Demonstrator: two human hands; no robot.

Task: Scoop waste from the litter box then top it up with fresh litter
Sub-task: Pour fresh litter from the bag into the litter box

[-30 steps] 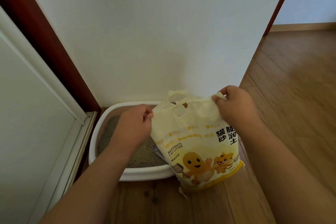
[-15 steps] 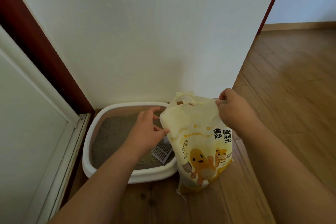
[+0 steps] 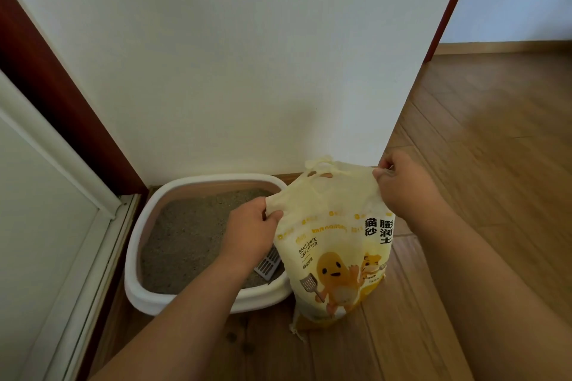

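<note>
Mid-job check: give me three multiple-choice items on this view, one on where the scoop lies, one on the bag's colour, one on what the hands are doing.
1. The scoop lies:
A. inside the litter box
B. on the wooden floor
C. in the litter bag

2. The bag is mainly:
A. blue
B. pale yellow
C. black

3. The left hand and right hand:
A. both hang idle
B. one holds the scoop
C. both grip the bag's top

Answers:
1 A, its slotted end rests on the grey litter.
2 B, cream-yellow with orange cartoons.
3 C, each pinches a top corner.
</note>
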